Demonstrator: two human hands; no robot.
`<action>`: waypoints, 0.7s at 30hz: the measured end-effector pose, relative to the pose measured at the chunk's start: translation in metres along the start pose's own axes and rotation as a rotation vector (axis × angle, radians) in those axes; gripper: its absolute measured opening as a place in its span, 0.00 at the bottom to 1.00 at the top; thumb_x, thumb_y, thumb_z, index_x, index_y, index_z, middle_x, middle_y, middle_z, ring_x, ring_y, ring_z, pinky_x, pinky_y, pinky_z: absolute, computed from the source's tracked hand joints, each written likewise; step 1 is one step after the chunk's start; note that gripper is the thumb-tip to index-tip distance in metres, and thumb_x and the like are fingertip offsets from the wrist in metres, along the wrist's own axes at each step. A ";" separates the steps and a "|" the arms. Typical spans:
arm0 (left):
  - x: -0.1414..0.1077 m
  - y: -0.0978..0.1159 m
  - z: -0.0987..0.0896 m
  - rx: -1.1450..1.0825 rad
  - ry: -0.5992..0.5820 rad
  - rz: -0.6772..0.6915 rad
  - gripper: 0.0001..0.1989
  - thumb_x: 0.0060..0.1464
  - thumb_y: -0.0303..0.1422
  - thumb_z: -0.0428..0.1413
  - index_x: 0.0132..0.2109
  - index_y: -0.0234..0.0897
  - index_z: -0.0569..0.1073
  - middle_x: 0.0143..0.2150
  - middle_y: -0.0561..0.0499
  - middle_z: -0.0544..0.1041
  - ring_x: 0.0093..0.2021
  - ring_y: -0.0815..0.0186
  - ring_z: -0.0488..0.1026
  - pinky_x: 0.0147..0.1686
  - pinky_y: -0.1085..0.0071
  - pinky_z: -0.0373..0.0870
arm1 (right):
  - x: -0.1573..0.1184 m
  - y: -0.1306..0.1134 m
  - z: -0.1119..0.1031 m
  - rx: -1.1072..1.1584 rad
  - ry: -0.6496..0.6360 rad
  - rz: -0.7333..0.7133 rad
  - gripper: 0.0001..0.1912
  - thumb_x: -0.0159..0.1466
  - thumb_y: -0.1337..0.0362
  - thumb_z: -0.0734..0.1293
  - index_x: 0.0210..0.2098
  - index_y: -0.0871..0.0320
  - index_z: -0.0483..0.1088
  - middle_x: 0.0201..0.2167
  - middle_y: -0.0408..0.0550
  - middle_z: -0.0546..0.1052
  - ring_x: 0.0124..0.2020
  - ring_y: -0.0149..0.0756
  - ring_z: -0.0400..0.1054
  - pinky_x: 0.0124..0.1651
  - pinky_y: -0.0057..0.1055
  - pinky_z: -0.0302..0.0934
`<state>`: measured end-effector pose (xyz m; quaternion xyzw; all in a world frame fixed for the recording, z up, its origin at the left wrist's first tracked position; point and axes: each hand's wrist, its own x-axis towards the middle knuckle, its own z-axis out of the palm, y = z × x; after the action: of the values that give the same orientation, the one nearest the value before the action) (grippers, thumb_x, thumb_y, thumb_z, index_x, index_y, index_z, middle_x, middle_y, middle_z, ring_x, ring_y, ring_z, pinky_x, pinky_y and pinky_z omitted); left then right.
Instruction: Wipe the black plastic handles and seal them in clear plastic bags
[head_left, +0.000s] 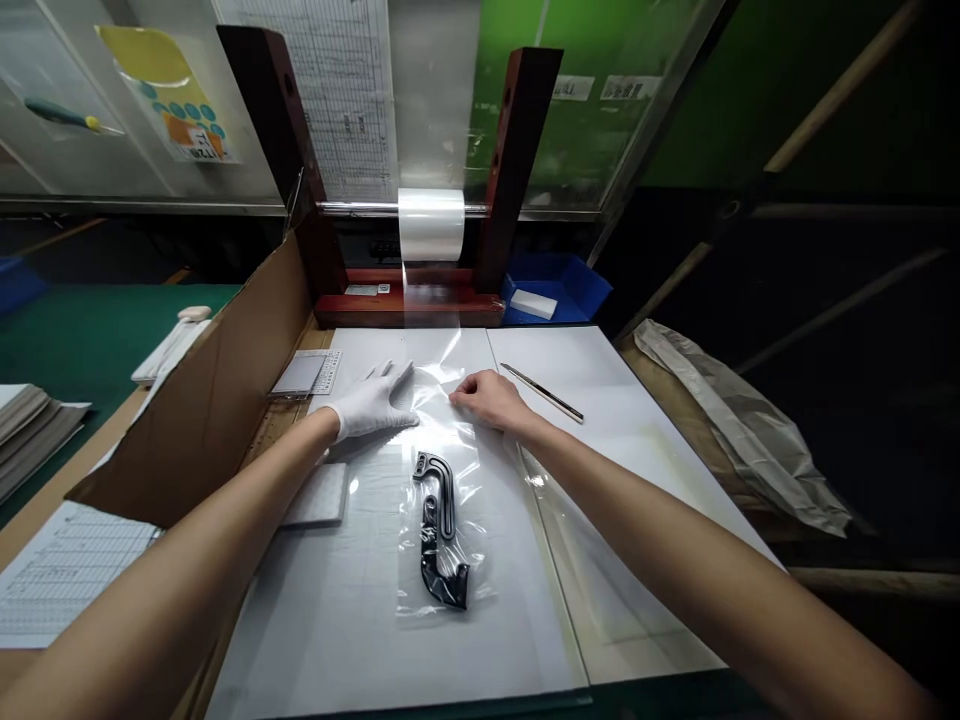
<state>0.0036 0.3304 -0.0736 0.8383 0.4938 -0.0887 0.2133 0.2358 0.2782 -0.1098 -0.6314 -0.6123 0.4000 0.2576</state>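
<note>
Limp, slippery clear film [435, 395] runs from the far roll [431, 225] onto the white board [330, 620]; take it by its edge. Gloved left hand [373, 405] lies flat, fingers spread; bare right hand [487, 398] curls narrowly on it, grip unclear.

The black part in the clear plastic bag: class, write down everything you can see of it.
The black part is long and narrow, with a hooked upper end, slotted openings along its body and a wider, bent lower end. It looks like moulded or coated metal, though the plastic hides the exact material. It lies flat inside a wrinkled clear plastic bag on a white sheet. Neither the gloved left hand nor the bare right hand touches it.
</note>
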 end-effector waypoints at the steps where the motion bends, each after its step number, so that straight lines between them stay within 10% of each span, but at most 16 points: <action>1: 0.001 -0.001 0.001 -0.008 -0.003 -0.004 0.57 0.47 0.59 0.59 0.75 0.39 0.45 0.77 0.34 0.45 0.76 0.42 0.38 0.70 0.47 0.48 | -0.003 -0.002 0.001 0.070 -0.052 -0.016 0.16 0.62 0.51 0.71 0.34 0.60 0.78 0.34 0.53 0.80 0.36 0.42 0.73 0.39 0.36 0.64; 5: 0.003 -0.003 0.002 -0.086 -0.011 -0.022 0.60 0.43 0.58 0.63 0.75 0.41 0.45 0.77 0.35 0.40 0.76 0.42 0.36 0.71 0.46 0.44 | -0.026 0.001 -0.006 0.289 -0.192 -0.134 0.18 0.60 0.48 0.73 0.35 0.58 0.79 0.33 0.47 0.80 0.35 0.36 0.72 0.39 0.32 0.65; 9: -0.012 0.010 -0.007 -0.237 -0.025 -0.012 0.54 0.45 0.56 0.63 0.73 0.41 0.53 0.76 0.39 0.46 0.75 0.42 0.42 0.71 0.48 0.49 | -0.044 0.006 -0.006 0.398 -0.034 -0.159 0.19 0.62 0.48 0.71 0.36 0.60 0.76 0.34 0.47 0.78 0.36 0.35 0.71 0.42 0.34 0.66; 14: -0.071 0.044 -0.015 -0.458 -0.041 0.032 0.29 0.62 0.54 0.49 0.57 0.40 0.77 0.58 0.47 0.79 0.56 0.55 0.77 0.56 0.63 0.74 | -0.084 -0.003 -0.001 0.457 0.096 -0.262 0.16 0.69 0.49 0.66 0.42 0.57 0.72 0.41 0.47 0.78 0.44 0.36 0.73 0.50 0.35 0.68; 21: -0.139 0.073 0.024 -0.461 0.110 0.264 0.16 0.66 0.40 0.52 0.53 0.46 0.79 0.56 0.51 0.80 0.57 0.60 0.75 0.64 0.61 0.67 | -0.158 0.000 0.012 0.258 0.076 -0.539 0.08 0.70 0.66 0.65 0.47 0.52 0.74 0.48 0.48 0.78 0.53 0.40 0.70 0.58 0.43 0.67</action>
<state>-0.0013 0.1788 -0.0254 0.8283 0.3983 0.1004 0.3812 0.2374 0.1210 -0.0866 -0.4227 -0.6918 0.3678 0.4555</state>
